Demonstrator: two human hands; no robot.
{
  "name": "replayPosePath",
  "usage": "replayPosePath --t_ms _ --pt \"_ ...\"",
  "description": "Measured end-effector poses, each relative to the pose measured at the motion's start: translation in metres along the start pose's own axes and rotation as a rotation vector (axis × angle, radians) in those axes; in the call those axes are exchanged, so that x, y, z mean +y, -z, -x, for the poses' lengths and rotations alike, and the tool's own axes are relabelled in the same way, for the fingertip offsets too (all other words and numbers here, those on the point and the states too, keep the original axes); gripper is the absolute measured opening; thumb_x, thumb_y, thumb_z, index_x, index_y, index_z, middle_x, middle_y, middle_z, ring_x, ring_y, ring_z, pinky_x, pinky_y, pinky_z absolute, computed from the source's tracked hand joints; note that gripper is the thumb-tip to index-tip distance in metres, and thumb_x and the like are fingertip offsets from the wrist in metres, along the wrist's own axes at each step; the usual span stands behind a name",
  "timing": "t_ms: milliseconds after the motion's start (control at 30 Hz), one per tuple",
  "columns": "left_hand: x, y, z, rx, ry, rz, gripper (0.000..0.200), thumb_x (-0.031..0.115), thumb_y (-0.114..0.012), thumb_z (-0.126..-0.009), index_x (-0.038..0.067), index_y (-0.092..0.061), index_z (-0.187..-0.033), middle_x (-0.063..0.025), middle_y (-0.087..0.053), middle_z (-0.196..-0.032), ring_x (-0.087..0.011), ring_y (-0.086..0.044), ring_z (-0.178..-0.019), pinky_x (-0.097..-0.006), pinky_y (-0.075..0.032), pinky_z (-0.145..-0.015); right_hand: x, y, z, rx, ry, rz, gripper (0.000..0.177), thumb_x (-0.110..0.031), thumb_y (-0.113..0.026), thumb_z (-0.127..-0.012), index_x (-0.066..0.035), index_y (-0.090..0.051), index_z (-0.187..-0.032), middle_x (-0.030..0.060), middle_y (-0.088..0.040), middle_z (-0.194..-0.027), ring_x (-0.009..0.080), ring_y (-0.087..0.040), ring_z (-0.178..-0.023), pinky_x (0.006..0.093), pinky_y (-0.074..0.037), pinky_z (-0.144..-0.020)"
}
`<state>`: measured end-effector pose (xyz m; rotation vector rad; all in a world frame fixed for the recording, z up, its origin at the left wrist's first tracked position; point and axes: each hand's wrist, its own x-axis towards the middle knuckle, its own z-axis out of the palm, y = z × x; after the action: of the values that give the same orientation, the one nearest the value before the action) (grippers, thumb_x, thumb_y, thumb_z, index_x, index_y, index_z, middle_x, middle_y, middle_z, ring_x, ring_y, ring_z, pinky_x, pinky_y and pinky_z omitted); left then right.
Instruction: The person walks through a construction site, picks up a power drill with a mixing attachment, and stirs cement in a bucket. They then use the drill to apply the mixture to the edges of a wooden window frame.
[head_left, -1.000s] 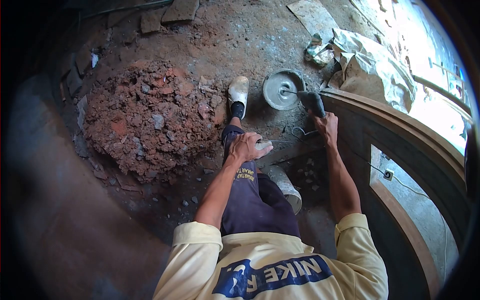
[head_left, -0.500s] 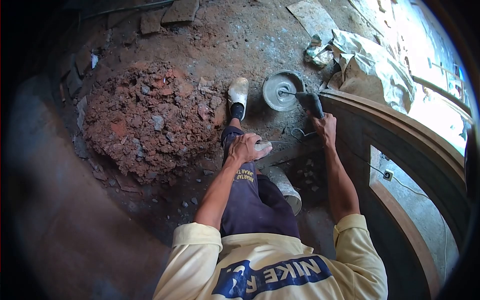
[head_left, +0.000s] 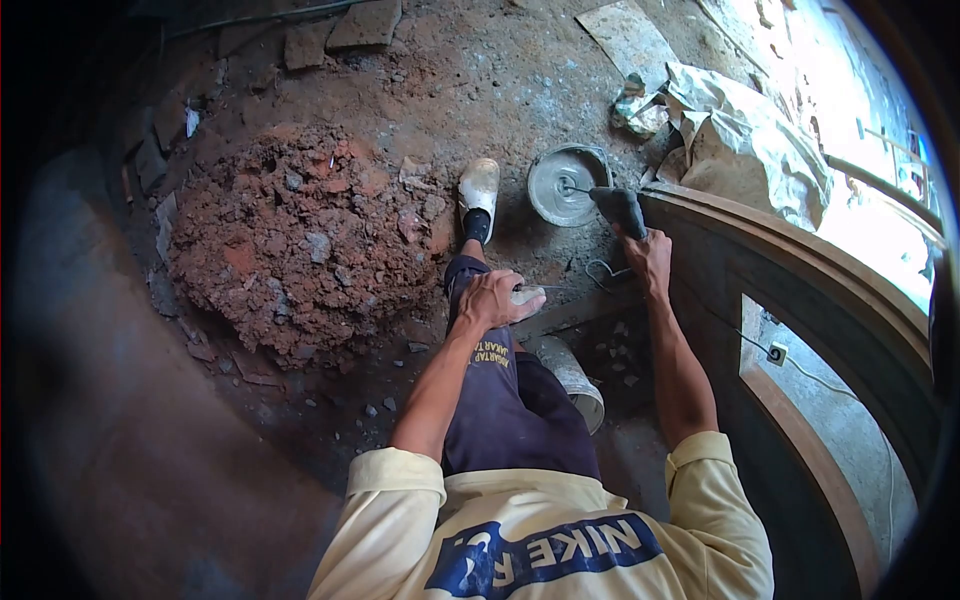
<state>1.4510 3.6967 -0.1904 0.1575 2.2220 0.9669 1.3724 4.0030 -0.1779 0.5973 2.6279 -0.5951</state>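
My right hand [head_left: 647,252] is wrapped round the grip of a dark power drill [head_left: 620,210]. The drill's rod reaches into grey wet mix [head_left: 562,200] inside a round bucket [head_left: 538,205]. Over my left knee, my left hand [head_left: 494,299] is closed round a thin metal tool, whose shaft sticks out to the right past a pale, dusty thumb. What kind of tool it is cannot be made out.
A big heap of reddish rubble [head_left: 300,240] lies on the left. A white bucket [head_left: 585,400] lies beside my legs. Crumpled sheeting [head_left: 750,140] is at the upper right, above a wooden frame [head_left: 780,235]. A cable with a socket [head_left: 777,352] runs at the right.
The view has shifted very slightly. Both hands keep their places, and the surface of the grey mix looks a little different around the rod.
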Motion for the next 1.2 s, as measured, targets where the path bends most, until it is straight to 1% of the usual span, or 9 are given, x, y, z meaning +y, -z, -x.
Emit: replayPosePath --t_ms 33,67,167,233,367,433,933,1000,1200 --pt "0.002 0.002 0.001 0.0 0.002 0.0 0.069 0.066 -0.07 -0.078 0.005 -0.074 -0.108 -0.0174 -0.072 -0.113 -0.0367 -0.069 -0.104 -0.0439 -0.054 -0.094 -0.001 -0.002 0.001 0.037 0.034 -0.012 0.067 -0.058 -0.075 -0.081 0.008 -0.065 -0.074 0.023 -0.061 -0.06 0.0354 -0.066 -0.058 0.0457 -0.049 -0.061" --pt "0.003 0.004 0.001 -0.004 0.004 0.006 0.068 0.066 -0.07 -0.078 0.005 -0.074 -0.108 -0.0173 -0.072 -0.113 -0.0367 -0.069 -0.104 -0.044 -0.054 -0.094 -0.003 -0.003 0.0 0.035 0.034 -0.013 0.067 -0.058 -0.075 -0.081 0.008 -0.065 -0.074 0.023 -0.061 -0.06 0.0354 -0.066 -0.058 0.0457 -0.049 -0.061" --pt "0.006 0.005 0.002 -0.013 -0.004 0.002 0.068 0.066 -0.07 -0.078 0.005 -0.074 -0.108 -0.0171 -0.072 -0.113 -0.0366 -0.069 -0.104 -0.0439 -0.054 -0.094 -0.005 0.002 0.0 0.045 0.085 -0.035 0.067 -0.058 -0.074 -0.08 0.008 -0.065 -0.075 0.0232 -0.061 -0.061 0.0367 -0.066 -0.059 0.0459 -0.049 -0.061" --pt "0.003 0.006 0.001 -0.004 -0.002 -0.016 0.068 0.066 -0.07 -0.078 0.005 -0.074 -0.108 -0.017 -0.072 -0.113 -0.0365 -0.069 -0.104 -0.0438 -0.054 -0.094 -0.011 0.003 -0.002 -0.026 -0.039 0.001 0.066 -0.06 -0.075 -0.079 0.006 -0.07 -0.08 0.0261 -0.067 -0.071 0.0439 -0.069 -0.074 0.0498 -0.053 -0.07" --pt "0.003 0.007 0.002 0.003 0.007 0.008 0.068 0.066 -0.07 -0.078 0.005 -0.074 -0.109 -0.0164 -0.072 -0.114 -0.036 -0.069 -0.105 -0.0445 -0.054 -0.094 -0.012 0.002 -0.003 -0.032 -0.072 0.014 0.066 -0.061 -0.074 -0.079 0.006 -0.071 -0.081 0.0266 -0.068 -0.073 0.0441 -0.07 -0.076 0.05 -0.053 -0.071" --pt "0.004 0.005 0.0 -0.002 0.003 0.011 0.068 0.066 -0.07 -0.078 0.005 -0.074 -0.109 -0.0164 -0.072 -0.114 -0.0359 -0.069 -0.105 -0.0448 -0.054 -0.094 -0.011 -0.001 -0.005 0.009 -0.035 0.037 0.066 -0.061 -0.074 -0.08 0.005 -0.071 -0.083 0.0275 -0.068 -0.075 0.0447 -0.069 -0.078 0.0504 -0.053 -0.072" --pt "0.0 0.003 0.001 -0.026 0.02 -0.002 0.07 0.067 -0.069 -0.078 0.005 -0.074 -0.112 -0.0168 -0.071 -0.117 -0.036 -0.068 -0.108 -0.0453 -0.052 -0.098 -0.01 -0.005 0.002 0.02 -0.015 0.006 0.067 -0.062 -0.072 -0.081 0.005 -0.072 -0.083 0.0273 -0.067 -0.075 0.0455 -0.068 -0.078 0.0502 -0.053 -0.071" --pt "-0.001 0.001 0.002 0.023 -0.016 0.007 0.067 0.066 -0.068 -0.079 0.005 -0.074 -0.105 -0.0166 -0.072 -0.107 -0.0368 -0.07 -0.101 -0.0461 -0.054 -0.091 -0.011 -0.006 0.0 0.031 0.005 0.013 0.067 -0.062 -0.072 -0.081 0.005 -0.071 -0.083 0.0273 -0.067 -0.075 0.0454 -0.068 -0.078 0.0501 -0.053 -0.071" --pt "-0.004 -0.003 0.001 0.06 -0.044 -0.003 0.065 0.065 -0.069 -0.079 0.005 -0.074 -0.103 -0.0168 -0.073 -0.106 -0.0364 -0.07 -0.099 -0.0452 -0.055 -0.089 -0.01 0.0 0.001 0.029 -0.01 0.005 0.068 -0.062 -0.072 -0.081 0.005 -0.071 -0.084 0.028 -0.067 -0.075 0.0457 -0.068 -0.079 0.0504 -0.053 -0.071"
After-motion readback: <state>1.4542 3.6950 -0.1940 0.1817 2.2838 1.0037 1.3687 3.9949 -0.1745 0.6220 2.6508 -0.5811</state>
